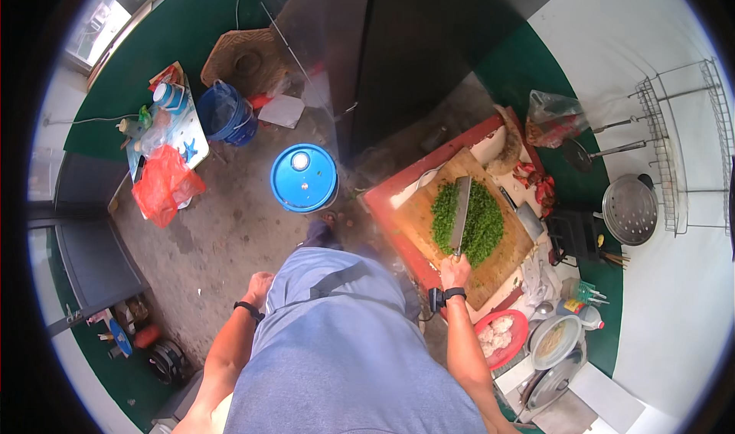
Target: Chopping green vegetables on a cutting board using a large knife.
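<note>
My right hand [456, 272] grips the handle of a cleaver [461, 213] whose long blade lies over a heap of finely chopped greens [485, 221]. The greens are spread on a thick wooden cutting board [416, 213], which rests on a red-edged table [386, 216]. A second knife with a broad blade [528, 220] lies along the board's right side. My left hand [261, 287] hangs beside my left hip, away from the table. Its fingers look curled, partly turned from view, and I cannot tell whether they are closed.
A lidded bucket [304, 178] stands on the floor ahead. At the left, a small table [198, 130] bears a red plastic bag [166, 181]; a blue bucket [227, 115] is beside it. Near my right forearm sit a red basin [522, 325] of pale food and a lidded bowl [556, 342].
</note>
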The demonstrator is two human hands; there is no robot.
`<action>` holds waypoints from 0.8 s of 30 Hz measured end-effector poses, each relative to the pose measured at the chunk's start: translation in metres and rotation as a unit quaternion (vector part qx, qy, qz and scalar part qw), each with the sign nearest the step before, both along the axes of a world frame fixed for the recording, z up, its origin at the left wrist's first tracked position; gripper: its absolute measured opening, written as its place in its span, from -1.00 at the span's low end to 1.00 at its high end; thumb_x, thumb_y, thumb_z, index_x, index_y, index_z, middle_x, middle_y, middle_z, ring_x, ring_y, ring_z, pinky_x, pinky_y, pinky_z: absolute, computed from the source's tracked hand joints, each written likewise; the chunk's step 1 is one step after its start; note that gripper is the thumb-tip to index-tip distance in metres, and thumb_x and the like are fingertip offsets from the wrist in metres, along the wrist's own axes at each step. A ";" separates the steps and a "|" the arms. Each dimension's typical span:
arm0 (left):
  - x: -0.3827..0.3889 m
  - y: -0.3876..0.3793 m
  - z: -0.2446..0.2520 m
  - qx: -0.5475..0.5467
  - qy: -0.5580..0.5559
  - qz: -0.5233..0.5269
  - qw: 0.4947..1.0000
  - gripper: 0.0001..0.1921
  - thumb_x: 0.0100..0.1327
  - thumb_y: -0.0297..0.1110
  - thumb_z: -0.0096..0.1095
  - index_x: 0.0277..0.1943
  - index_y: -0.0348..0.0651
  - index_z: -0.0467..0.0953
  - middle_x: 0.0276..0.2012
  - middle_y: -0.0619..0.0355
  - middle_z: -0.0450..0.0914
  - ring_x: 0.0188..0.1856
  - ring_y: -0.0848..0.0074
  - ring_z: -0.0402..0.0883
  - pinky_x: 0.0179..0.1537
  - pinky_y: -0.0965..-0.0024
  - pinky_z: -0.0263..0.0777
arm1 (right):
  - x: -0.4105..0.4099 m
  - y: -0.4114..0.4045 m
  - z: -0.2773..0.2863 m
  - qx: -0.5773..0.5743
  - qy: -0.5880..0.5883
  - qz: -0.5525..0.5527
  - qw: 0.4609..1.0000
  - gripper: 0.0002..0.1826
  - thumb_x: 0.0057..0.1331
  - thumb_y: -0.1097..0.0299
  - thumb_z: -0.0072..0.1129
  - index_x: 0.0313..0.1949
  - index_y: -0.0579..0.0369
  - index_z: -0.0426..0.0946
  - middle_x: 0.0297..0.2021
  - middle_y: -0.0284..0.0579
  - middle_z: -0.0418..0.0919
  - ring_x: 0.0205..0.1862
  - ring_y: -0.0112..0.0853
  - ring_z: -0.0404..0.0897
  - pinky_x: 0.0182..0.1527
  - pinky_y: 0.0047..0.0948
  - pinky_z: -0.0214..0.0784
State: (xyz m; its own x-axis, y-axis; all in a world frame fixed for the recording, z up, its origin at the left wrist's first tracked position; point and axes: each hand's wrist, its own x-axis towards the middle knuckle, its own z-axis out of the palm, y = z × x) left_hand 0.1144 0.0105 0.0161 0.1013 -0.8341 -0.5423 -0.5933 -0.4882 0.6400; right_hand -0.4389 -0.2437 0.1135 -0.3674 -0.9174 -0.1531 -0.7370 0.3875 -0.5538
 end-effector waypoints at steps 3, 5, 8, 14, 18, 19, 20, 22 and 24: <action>-0.013 -0.009 0.011 0.071 0.047 0.090 0.992 -0.64 0.26 -0.18 0.07 -0.15 -0.31 0.66 -0.20 -0.10 0.70 -0.12 0.20 0.67 -0.05 0.30 0.49 | -0.006 0.006 -0.005 0.015 -0.005 -0.027 1.000 -0.82 0.13 0.33 0.12 -0.44 0.21 0.48 -0.58 0.05 0.54 -0.50 -0.16 0.58 -0.37 -0.18 0.39; -0.023 -0.020 0.023 0.105 0.066 0.138 0.983 -0.63 0.26 -0.17 0.07 -0.15 -0.30 0.66 -0.20 -0.10 0.69 -0.13 0.21 0.67 -0.04 0.32 0.49 | -0.008 0.001 -0.002 0.029 0.005 -0.019 0.999 -0.82 0.13 0.33 0.12 -0.43 0.21 0.48 -0.57 0.04 0.55 -0.48 -0.15 0.58 -0.36 -0.18 0.40; -0.014 -0.016 0.018 0.099 0.037 0.126 0.986 -0.65 0.23 -0.20 0.13 -0.17 -0.34 0.66 -0.22 -0.09 0.70 -0.17 0.30 0.66 -0.08 0.36 0.49 | -0.001 -0.003 0.007 0.051 -0.012 -0.014 0.999 -0.81 0.13 0.31 0.12 -0.40 0.21 0.49 -0.50 0.12 0.57 -0.39 -0.01 0.58 -0.29 -0.11 0.40; -0.021 -0.012 0.011 0.133 0.143 0.273 0.942 -0.67 0.18 -0.27 0.22 -0.19 -0.44 0.64 -0.29 -0.05 0.70 -0.24 0.43 0.64 -0.16 0.38 0.49 | 0.014 0.006 0.017 0.028 0.002 0.006 1.000 -0.81 0.13 0.30 0.13 -0.41 0.18 0.51 -0.47 0.14 0.58 -0.37 0.02 0.60 -0.27 -0.09 0.41; -0.011 0.001 -0.006 0.078 0.097 0.163 0.979 -0.65 0.20 -0.25 0.19 -0.18 -0.44 0.63 -0.30 -0.08 0.69 -0.23 0.37 0.65 -0.15 0.36 0.49 | 0.019 0.005 0.011 0.055 0.015 0.020 0.998 -0.82 0.15 0.30 0.13 -0.43 0.18 0.51 -0.50 0.10 0.58 -0.40 -0.05 0.61 -0.28 -0.14 0.42; -0.011 0.003 -0.007 0.078 0.097 0.165 0.978 -0.65 0.20 -0.25 0.19 -0.18 -0.44 0.63 -0.30 -0.08 0.69 -0.23 0.37 0.65 -0.15 0.36 0.49 | 0.021 0.004 0.011 0.059 0.013 0.010 0.998 -0.82 0.15 0.30 0.13 -0.43 0.18 0.50 -0.50 0.11 0.58 -0.39 -0.04 0.61 -0.28 -0.13 0.42; -0.010 0.006 -0.008 0.085 0.112 0.201 0.970 -0.64 0.21 -0.23 0.18 -0.18 -0.45 0.63 -0.30 -0.08 0.69 -0.23 0.37 0.65 -0.15 0.36 0.49 | 0.023 0.003 0.011 0.059 0.013 0.012 0.998 -0.82 0.15 0.30 0.13 -0.43 0.18 0.50 -0.50 0.11 0.58 -0.39 -0.04 0.61 -0.28 -0.13 0.42; -0.013 0.005 -0.005 0.092 0.129 0.236 0.959 -0.62 0.22 -0.21 0.17 -0.18 -0.45 0.63 -0.30 -0.09 0.69 -0.23 0.37 0.65 -0.15 0.35 0.49 | 0.021 0.005 0.012 0.013 0.011 0.021 1.000 -0.81 0.16 0.30 0.12 -0.44 0.19 0.50 -0.51 0.12 0.57 -0.39 -0.01 0.61 -0.27 -0.12 0.41; -0.013 0.007 -0.002 0.075 0.133 0.216 0.964 -0.61 0.23 -0.17 0.16 -0.19 -0.45 0.63 -0.30 -0.09 0.69 -0.23 0.36 0.65 -0.15 0.35 0.49 | 0.019 0.006 0.015 0.030 0.004 0.009 0.999 -0.81 0.16 0.30 0.11 -0.43 0.19 0.50 -0.50 0.12 0.57 -0.39 0.00 0.60 -0.26 -0.11 0.41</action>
State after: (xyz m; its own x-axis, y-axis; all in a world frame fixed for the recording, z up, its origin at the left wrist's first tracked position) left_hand 0.1010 0.0174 0.0144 0.2625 -0.6547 -0.7088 -0.1373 -0.7524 0.6442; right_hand -0.4198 -0.2374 0.1289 -0.3517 -0.9133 -0.2053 -0.7489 0.4061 -0.5238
